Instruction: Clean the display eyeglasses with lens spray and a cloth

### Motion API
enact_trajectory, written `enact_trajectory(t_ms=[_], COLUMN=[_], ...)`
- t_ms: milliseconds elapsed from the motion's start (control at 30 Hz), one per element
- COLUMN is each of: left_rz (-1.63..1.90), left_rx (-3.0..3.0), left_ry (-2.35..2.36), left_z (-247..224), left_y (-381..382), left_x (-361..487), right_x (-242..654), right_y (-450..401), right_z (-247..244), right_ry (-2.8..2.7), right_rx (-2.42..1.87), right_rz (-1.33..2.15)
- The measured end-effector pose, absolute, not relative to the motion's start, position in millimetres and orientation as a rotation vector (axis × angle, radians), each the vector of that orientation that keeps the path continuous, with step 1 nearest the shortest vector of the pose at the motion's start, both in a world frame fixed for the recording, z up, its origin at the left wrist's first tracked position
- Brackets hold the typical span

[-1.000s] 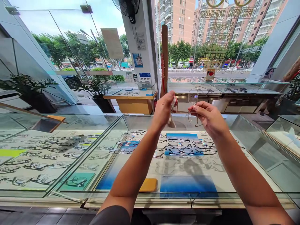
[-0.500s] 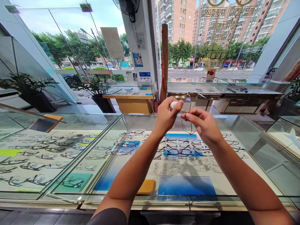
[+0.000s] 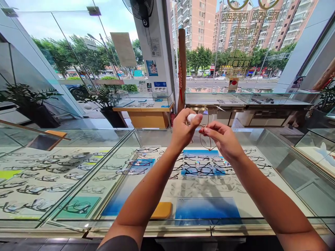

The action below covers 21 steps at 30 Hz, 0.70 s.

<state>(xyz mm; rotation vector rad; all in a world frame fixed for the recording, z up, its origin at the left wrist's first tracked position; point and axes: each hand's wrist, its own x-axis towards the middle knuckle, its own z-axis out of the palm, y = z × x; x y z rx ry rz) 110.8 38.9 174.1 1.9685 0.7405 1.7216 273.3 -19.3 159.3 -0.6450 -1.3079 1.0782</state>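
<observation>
Over the glass counter, my left hand is closed around a small white rounded object, its thumb pressed along it; most of the object is inside the fist, so its kind is unclear. My right hand pinches thin gold-rimmed eyeglasses near the bridge with thumb and fingertips. The eyeglasses are turned on their side, one round lens above the other, with a temple reaching away to the right. The white object is close beside the bridge; contact between them cannot be made out.
Below my arms is a glass display case with rows of spectacles, blue sheets and a yellow-orange case. A tilted mirror stands left. Beyond are a wooden post and more counters.
The view has shifted slightly, so hands and eyeglasses appear a little further left. Both hands keep the same grip, and the eyeglasses stay on their side.
</observation>
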Motion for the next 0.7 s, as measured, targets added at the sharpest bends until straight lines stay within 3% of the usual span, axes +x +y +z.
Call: enact_trajectory(t_ms=[233, 467, 700], left_rz=[1.779, 1.513, 1.534], left_rx=[1.986, 2.324, 2.362], left_ry=[0.683, 0.661, 0.655], left_z=[174, 168, 161], left_y=[39, 36, 32], left_x=[110, 118, 130], right_x=[277, 285, 285], right_y=[-17, -6, -7], right_z=[161, 164, 164], right_ry=[-1.275, -1.060, -1.043], right_rx=[-0.627, -0.578, -0.571], right_rz=[1.067, 0.962, 0.938])
